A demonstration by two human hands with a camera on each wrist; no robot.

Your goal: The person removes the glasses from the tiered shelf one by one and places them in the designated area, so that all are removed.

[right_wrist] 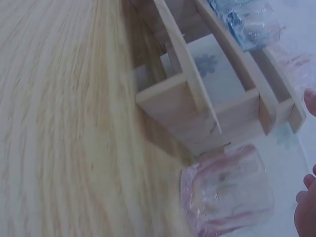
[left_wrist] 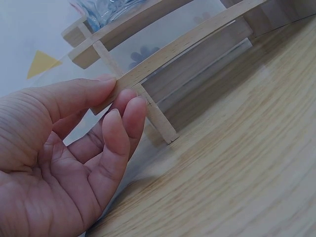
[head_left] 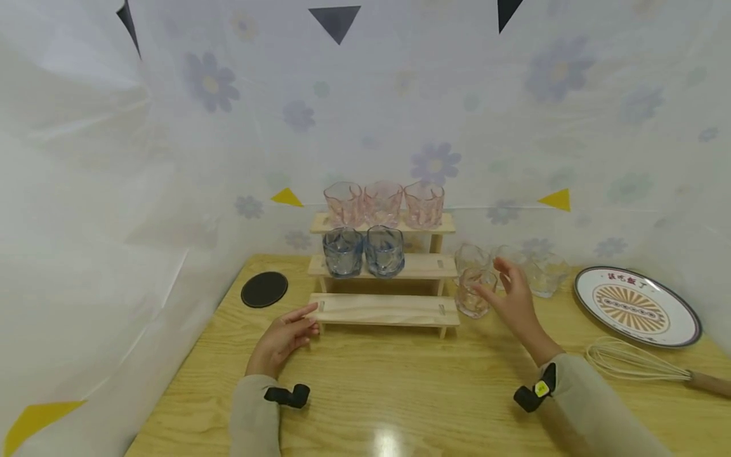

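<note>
A three-step wooden rack (head_left: 384,310) stands on the table. My left hand (head_left: 285,336) pinches the left end of its lowest shelf (left_wrist: 148,66) between thumb and fingers. Three pink glasses (head_left: 383,204) stand along the top step, and two blue glasses (head_left: 385,252) on the middle one. My right hand (head_left: 516,304) is just right of the rack, thumb and fingers spread apart, beside a faintly pink-tinted glass (head_left: 475,301). In the right wrist view that glass (right_wrist: 227,192) stands apart from the fingers (right_wrist: 307,207), which show only at the edge.
Several clear glasses (head_left: 545,276) stand behind my right hand. Farther right are a patterned plate (head_left: 634,308) and a whisk with a wooden handle (head_left: 639,360). A black round coaster (head_left: 264,289) lies left of the rack. A flowered curtain (head_left: 365,108) hangs behind the table.
</note>
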